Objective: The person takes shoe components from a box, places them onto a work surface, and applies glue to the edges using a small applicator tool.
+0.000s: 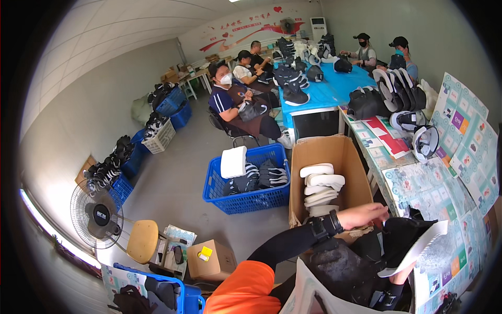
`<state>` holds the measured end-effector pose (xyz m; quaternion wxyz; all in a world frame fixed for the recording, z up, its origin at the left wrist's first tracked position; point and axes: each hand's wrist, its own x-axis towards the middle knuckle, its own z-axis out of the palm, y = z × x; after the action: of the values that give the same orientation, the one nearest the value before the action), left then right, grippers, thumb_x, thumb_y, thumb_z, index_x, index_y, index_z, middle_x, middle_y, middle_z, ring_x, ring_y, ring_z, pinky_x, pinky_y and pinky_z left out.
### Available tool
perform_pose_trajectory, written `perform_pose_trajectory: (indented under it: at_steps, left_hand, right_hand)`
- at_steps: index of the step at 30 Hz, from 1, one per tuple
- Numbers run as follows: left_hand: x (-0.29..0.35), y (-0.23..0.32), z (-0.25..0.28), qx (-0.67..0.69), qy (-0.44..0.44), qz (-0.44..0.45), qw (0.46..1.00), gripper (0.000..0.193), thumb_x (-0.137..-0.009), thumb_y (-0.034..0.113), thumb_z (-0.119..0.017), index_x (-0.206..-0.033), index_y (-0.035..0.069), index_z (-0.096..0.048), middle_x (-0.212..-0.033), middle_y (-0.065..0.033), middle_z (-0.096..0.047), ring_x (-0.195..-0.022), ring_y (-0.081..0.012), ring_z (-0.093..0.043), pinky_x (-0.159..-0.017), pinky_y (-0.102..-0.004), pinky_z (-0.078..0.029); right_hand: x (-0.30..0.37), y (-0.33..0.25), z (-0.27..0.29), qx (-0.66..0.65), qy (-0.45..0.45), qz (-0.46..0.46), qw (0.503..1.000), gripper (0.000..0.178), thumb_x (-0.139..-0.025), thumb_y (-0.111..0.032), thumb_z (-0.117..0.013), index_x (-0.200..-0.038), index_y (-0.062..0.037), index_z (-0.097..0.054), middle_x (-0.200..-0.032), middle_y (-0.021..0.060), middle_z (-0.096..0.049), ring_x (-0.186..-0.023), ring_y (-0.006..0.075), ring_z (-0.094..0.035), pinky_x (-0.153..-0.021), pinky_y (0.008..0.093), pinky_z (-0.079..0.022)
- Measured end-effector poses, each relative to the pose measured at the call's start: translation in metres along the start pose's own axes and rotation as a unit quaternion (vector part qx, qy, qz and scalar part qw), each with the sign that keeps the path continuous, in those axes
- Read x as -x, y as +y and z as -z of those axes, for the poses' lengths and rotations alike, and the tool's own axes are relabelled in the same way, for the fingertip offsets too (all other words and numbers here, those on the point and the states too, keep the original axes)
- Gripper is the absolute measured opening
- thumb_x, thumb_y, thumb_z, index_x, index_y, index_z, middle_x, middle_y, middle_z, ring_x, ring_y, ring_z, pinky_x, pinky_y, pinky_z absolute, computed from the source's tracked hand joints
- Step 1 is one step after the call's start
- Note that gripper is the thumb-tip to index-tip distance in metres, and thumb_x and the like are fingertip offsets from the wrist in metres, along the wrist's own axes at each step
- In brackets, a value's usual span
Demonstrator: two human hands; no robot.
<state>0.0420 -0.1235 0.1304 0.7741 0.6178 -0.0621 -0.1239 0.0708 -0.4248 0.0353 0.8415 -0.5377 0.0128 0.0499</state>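
My left hand [363, 215] reaches in from the lower middle, black sleeve and wristband below it. Its fingers are bent together just above a black shoe [405, 235]; what is between them, if anything, is too small to make out. My right hand [402, 275] grips that shoe from beneath, near its white sole [418, 248], which is tilted and faces right. The shoe is over my dark, dusty apron [340, 264], beside the paper-covered bench [426, 193].
A cardboard box [329, 149] with white soles stands ahead, next to a blue crate [246, 206] of dark shoe uppers. Black shoes [387, 97] line the bench. A fan [97, 214] and stool [143, 240] are at left. Several people sit around a blue table [329, 86].
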Motion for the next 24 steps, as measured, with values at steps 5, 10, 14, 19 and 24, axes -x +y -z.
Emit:
perform_pose_trajectory:
  at_steps: [5,10,14,19,24]
  left_hand:
    - [0.011,0.013,-0.034,-0.014,0.011,-0.029,0.999,0.036,-0.111,0.041,-0.051,-0.118,0.008,-0.063,-0.100,0.0055,-0.059,-0.091,-0.0050,-0.058,-0.078,-0.0218,-0.045]
    - [0.006,0.014,-0.030,-0.094,0.024,0.037,0.995,0.043,-0.110,0.043,-0.054,-0.114,0.002,-0.069,-0.091,0.0079,-0.059,-0.086,-0.0024,-0.050,-0.073,-0.0203,-0.042]
    - [0.004,0.012,-0.036,-0.015,-0.001,0.023,1.000,0.048,-0.108,0.044,-0.056,-0.118,-0.001,-0.069,-0.098,0.0058,-0.065,-0.087,-0.0026,-0.053,-0.076,-0.0208,-0.045]
    - [0.000,-0.003,-0.039,0.088,0.067,-0.053,0.992,0.034,-0.103,0.027,-0.069,-0.127,0.003,-0.063,-0.113,0.0001,-0.067,-0.098,-0.0068,-0.061,-0.086,-0.0223,-0.049]
    - [-0.009,0.015,-0.049,0.205,0.256,-0.291,0.898,0.027,-0.100,0.011,-0.070,-0.124,0.007,-0.058,-0.109,-0.0013,-0.064,-0.101,-0.0074,-0.060,-0.091,-0.0242,-0.048]
  right_hand:
    - [-0.005,0.026,0.023,-0.182,0.017,-0.084,0.980,0.026,-0.105,-0.013,-0.054,-0.126,-0.0002,-0.062,-0.115,0.0093,-0.069,-0.103,0.0215,-0.064,-0.090,0.0367,-0.051]
    - [-0.006,0.058,0.049,-0.337,0.038,-0.189,0.922,0.025,-0.104,-0.014,-0.054,-0.117,-0.0003,-0.070,-0.109,0.0096,-0.071,-0.101,0.0258,-0.064,-0.087,0.0416,-0.052]
    - [-0.014,0.086,0.068,-0.298,0.027,-0.176,0.938,0.025,-0.104,-0.016,-0.053,-0.119,-0.0016,-0.067,-0.111,0.0087,-0.070,-0.103,0.0251,-0.062,-0.088,0.0412,-0.051]
    - [-0.013,0.087,0.060,-0.078,-0.059,-0.070,0.993,0.032,-0.106,-0.014,-0.049,-0.138,-0.0064,-0.050,-0.126,0.0048,-0.062,-0.111,0.0160,-0.060,-0.094,0.0320,-0.050]
    - [0.006,0.075,0.011,-0.200,-0.065,-0.049,0.976,0.051,-0.108,-0.028,-0.051,-0.155,-0.0081,-0.043,-0.154,0.0106,-0.053,-0.132,0.0265,-0.058,-0.104,0.0398,-0.054]
